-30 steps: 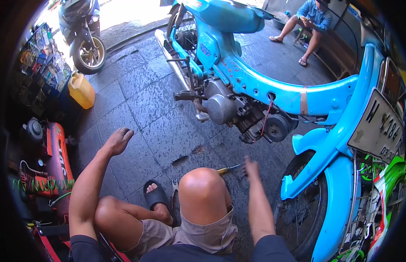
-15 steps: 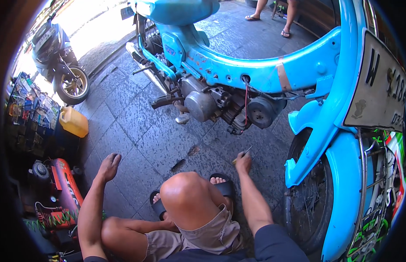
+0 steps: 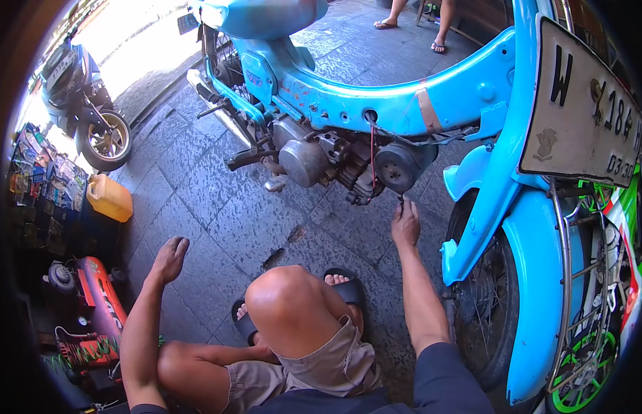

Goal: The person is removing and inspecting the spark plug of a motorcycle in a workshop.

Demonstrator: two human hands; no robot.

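Observation:
My right hand (image 3: 406, 224) is raised just below the round black cover (image 3: 397, 168) on the light-blue motorbike (image 3: 321, 103). Its fingers are closed around a slim tool, apparently a screwdriver (image 3: 402, 199), mostly hidden by the hand. The tip points up toward the cover's lower edge; whether it touches cannot be made out. Beside the cover sits the finned engine (image 3: 366, 181), with a red wire (image 3: 372, 148) running down to it from the frame. My left hand (image 3: 171, 259) hangs empty over the floor at the left, fingers loosely stretched out, touching nothing.
The front wheel (image 3: 483, 303) and licence plate (image 3: 579, 103) rise close on my right. A red compressor (image 3: 103, 293), a yellow jerrycan (image 3: 110, 198) and a rack of small parts (image 3: 48, 169) stand at left. Behind are a parked scooter (image 3: 93, 110) and another person's feet (image 3: 439, 47).
My right hand has moved up and slightly right with the tool, from above the floor to below the round cover. The view has shifted slightly; my left hand stays about where it was.

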